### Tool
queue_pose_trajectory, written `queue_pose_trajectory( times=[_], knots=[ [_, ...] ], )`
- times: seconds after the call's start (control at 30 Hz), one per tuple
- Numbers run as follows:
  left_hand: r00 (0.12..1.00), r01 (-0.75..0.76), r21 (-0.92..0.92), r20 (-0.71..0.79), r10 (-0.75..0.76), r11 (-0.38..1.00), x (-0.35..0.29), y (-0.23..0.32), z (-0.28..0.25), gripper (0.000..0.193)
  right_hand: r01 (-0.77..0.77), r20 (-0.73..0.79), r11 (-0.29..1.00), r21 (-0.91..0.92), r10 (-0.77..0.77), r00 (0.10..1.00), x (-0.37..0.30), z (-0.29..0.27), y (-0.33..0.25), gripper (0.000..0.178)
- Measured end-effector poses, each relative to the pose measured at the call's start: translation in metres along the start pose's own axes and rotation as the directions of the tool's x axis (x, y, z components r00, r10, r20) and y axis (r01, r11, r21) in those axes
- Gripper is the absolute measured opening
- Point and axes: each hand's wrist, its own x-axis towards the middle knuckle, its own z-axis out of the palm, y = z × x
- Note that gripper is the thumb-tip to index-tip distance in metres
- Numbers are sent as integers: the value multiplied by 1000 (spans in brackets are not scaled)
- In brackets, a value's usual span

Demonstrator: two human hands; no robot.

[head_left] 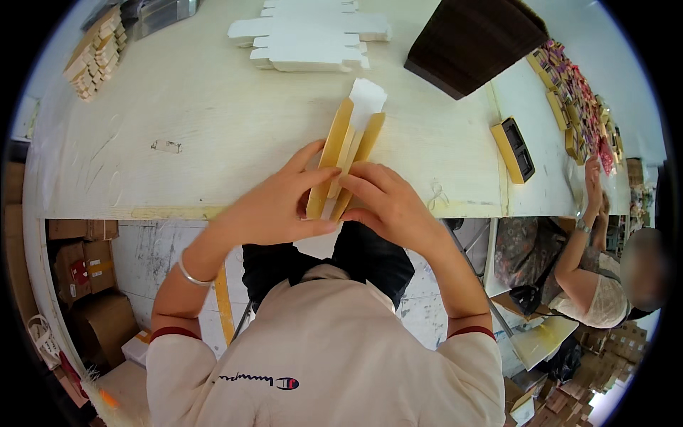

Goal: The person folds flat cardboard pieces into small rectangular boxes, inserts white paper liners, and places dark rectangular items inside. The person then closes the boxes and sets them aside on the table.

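A long, narrow carton (332,148), gold outside, stands partly folded near the table's front edge. Its two long sides rise around a trough, and a white end flap (367,96) sticks out at the far end. My left hand (288,193) is closed around the near left side, thumb at the near end and index finger over the inside. From the right, my right hand (390,203) grips the other side, its fingertips reaching into the trough. Both hands partly cover the carton's near end.
Flat white carton blanks (306,35) lie stacked at the far middle. A dark brown box (473,44) stands far right, and a gold tray with black insert (514,151) lies nearer. Stacked pale pieces (98,55) are far left. Another person (590,285) works by piled gold boxes (569,99).
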Motion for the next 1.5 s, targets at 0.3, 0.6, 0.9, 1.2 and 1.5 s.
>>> queue_pose_trajectory(
  times=[0.3,0.6,0.9,1.2,1.5],
  knots=[
    [917,-386,325,30,398,864,-5,-25,-10,29,6,-54,1000,5,-6,999,-6,10,9,22],
    [958,-152,271,-195,209,950,5,1,25,19,-186,28,966,180,185,982,-2,15,-6,15],
    [912,-233,361,-242,332,903,4,-15,28,12,-201,80,965,168,190,979,-12,-1,-19,45],
    [1000,-17,-78,-24,15,997,9,4,5,15,45,-178,999,-31,-50,983,-20,21,-5,56],
    [970,-84,-285,-242,13,955,10,-10,23,17,-160,-350,901,403,313,883,-11,45,-1,41]
  ],
)
